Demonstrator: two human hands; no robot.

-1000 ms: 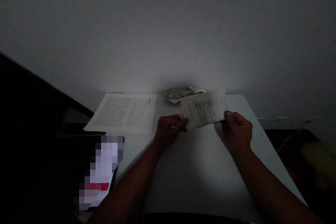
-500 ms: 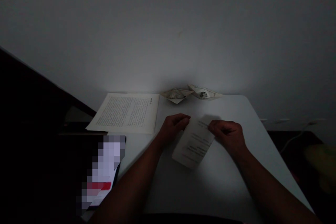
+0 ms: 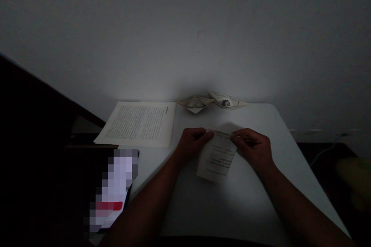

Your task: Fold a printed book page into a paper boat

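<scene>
A printed sheet of paper [image 3: 218, 158] is held up over the white table, its far edge pinched at both corners. My left hand [image 3: 193, 143] is closed on the left corner, thumb on top of the paper. On the right corner, my right hand [image 3: 254, 146] grips the sheet between thumb and fingers. The near end of the sheet slopes down toward me and hangs free. Beyond my hands, two folded paper boats, a left one [image 3: 196, 104] and a right one [image 3: 228, 101], sit side by side near the wall.
A stack of printed pages [image 3: 137, 123] lies at the table's back left. A phone or tablet [image 3: 116, 189] with a blurred screen is at the left edge, beside my left forearm. The wall [image 3: 185, 38] rises behind the table [image 3: 261, 119]. A cable [image 3: 324, 150] runs at the right.
The sheet has turned to lie straighter, and its near end has shifted right. My left thumb now rests on its far left corner, and my right hand holds closer to the far edge.
</scene>
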